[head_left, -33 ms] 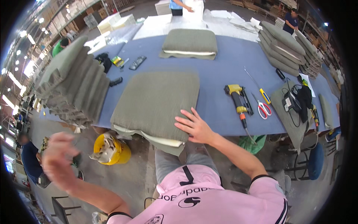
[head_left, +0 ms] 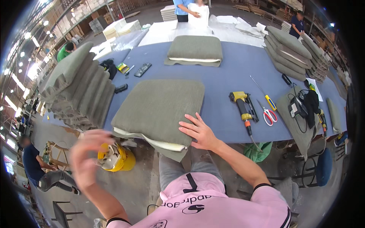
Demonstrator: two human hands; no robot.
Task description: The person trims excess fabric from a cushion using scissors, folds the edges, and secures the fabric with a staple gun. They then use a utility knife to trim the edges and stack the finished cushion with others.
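A grey-green fabric-covered seat cushion (head_left: 163, 108) lies at the table's near edge. White padding (head_left: 167, 145) shows along its front side, where the cover gapes and a flap hangs down. My right hand (head_left: 199, 131) rests on the cushion's near right corner, fingers spread over the cloth. My left hand (head_left: 91, 152) is in the air left of the cushion, in front of a yellow bucket (head_left: 127, 159). Motion smears its fingers, and I cannot see anything held in it.
On the blue table (head_left: 224, 72) lie a staple gun (head_left: 241, 104), red-handled scissors (head_left: 270, 117) and a yellow-handled screwdriver (head_left: 270, 102). Cushion stacks stand left (head_left: 74, 87) and right (head_left: 287, 49), with another cushion (head_left: 195, 47) at the back. Co-workers stand beyond.
My left hand has swung rightward, nearer the cushion, and now overlaps the bucket. My right hand stays on the cushion's corner. The whole view has shifted slightly.
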